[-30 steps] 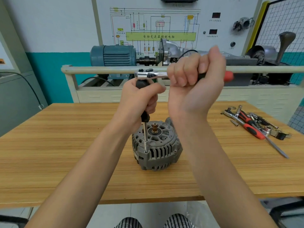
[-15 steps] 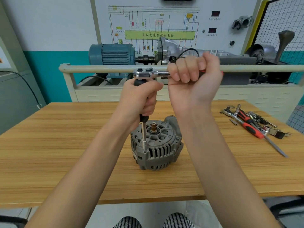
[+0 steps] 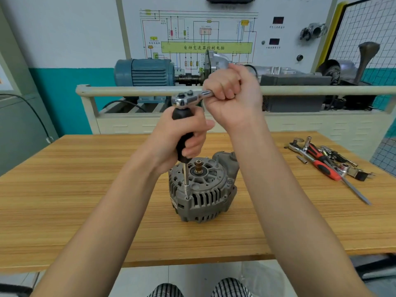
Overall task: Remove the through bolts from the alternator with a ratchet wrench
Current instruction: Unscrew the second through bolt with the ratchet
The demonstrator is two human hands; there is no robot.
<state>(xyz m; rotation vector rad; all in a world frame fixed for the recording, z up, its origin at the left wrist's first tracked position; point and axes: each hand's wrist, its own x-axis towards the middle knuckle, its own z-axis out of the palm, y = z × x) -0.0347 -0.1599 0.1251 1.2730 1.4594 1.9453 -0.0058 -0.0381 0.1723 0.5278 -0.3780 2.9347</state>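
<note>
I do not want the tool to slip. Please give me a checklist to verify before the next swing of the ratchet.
1. Bit seated on the through bolt at the alternator rim: cannot tell, the tip reaches the housing but the engagement is too small to see.
2. Extension driver upright: ok, shaft looks nearly vertical.
3. Left hand steadying the black handle: ok, fingers curl round it.
4. Right hand on the ratchet wrench: ok, firm fist close to the head.
5. Alternator secured: not ok, it stands free on the wooden table, no clamp visible.
6. Swing path free: ok, loose tools lie far right.
</note>
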